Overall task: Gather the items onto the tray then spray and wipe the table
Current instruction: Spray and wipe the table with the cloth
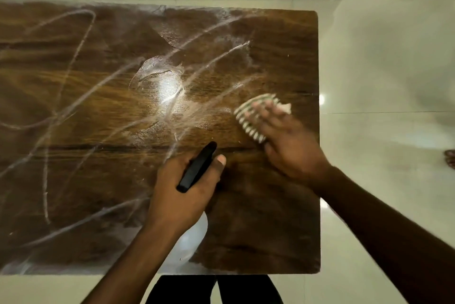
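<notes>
A dark wooden table (98, 180) fills the view, streaked with wet white wipe marks and a shiny wet patch (160, 82) near its middle. My left hand (179, 193) grips a spray bottle by its black head (197, 167), which points up and to the right; the white bottle body (194, 234) shows below my wrist. My right hand (283, 136) presses flat on a striped green-and-white cloth (251, 116) near the table's right edge. The hand is motion-blurred. No tray is in view.
Pale glossy floor tiles (381, 82) surround the table on the right and far side. Dark legs (214, 289) stand at the near table edge. A dark object (450, 158) sits on the floor at the far right.
</notes>
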Demonstrator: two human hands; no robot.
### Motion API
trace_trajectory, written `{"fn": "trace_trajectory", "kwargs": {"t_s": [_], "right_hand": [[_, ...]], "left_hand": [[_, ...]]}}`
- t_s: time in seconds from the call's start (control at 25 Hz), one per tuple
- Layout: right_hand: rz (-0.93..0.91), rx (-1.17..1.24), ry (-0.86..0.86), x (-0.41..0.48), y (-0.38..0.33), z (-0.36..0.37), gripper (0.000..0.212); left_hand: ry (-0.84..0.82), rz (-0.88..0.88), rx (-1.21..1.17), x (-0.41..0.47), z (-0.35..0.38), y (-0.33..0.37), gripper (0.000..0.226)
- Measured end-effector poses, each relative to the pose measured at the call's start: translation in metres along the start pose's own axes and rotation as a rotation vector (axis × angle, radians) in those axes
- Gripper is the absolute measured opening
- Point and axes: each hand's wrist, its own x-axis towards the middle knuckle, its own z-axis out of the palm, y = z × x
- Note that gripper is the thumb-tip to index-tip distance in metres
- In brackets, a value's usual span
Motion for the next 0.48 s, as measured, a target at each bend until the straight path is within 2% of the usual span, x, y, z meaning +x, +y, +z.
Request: {"fn": "trace_trajectory", "kwargs": {"t_s": [0.12, 0.16, 0.2, 0.24, 0.28, 0.36, 0.4, 0.44, 0.48], "right_hand": [[0.463, 0.161, 0.277, 0.036, 0.014, -0.012, 0.065], [0.537, 0.204, 0.312, 0.04, -0.002, -0.004, 0.064], [0.522, 0.205, 0.291, 0.038, -0.025, 0.009, 0.065], [0.414, 0.194, 0.227, 0.028, -0.049, 0.024, 0.067], [0.219, 0.176, 0.129, 0.012, -0.07, 0.037, 0.068], [-0.316, 0.043, -0.098, -0.018, -0.088, 0.052, 0.059], [-0.522, -0.042, -0.173, -0.015, -0.076, 0.047, 0.056], [-0.596, -0.097, -0.188, -0.002, -0.055, 0.039, 0.056], [-0.534, -0.136, -0.149, 0.016, -0.035, 0.029, 0.058]], "left_hand": [[0.006, 0.014, -0.023, 0.012, 0.003, 0.006, 0.062], [0.009, 0.024, -0.022, 0.017, 0.004, 0.008, 0.059], [0.023, 0.029, -0.021, 0.023, 0.004, 0.009, 0.055], [0.041, 0.03, -0.015, 0.028, 0.004, 0.01, 0.052], [0.059, 0.029, -0.011, 0.034, 0.005, 0.012, 0.05], [0.063, 0.031, -0.037, 0.043, 0.002, 0.014, 0.039], [0.046, 0.04, -0.054, 0.046, 0.0, 0.016, 0.034], [0.029, 0.057, -0.056, 0.049, -0.003, 0.017, 0.031], [0.015, 0.07, -0.055, 0.051, -0.006, 0.019, 0.033]]}}
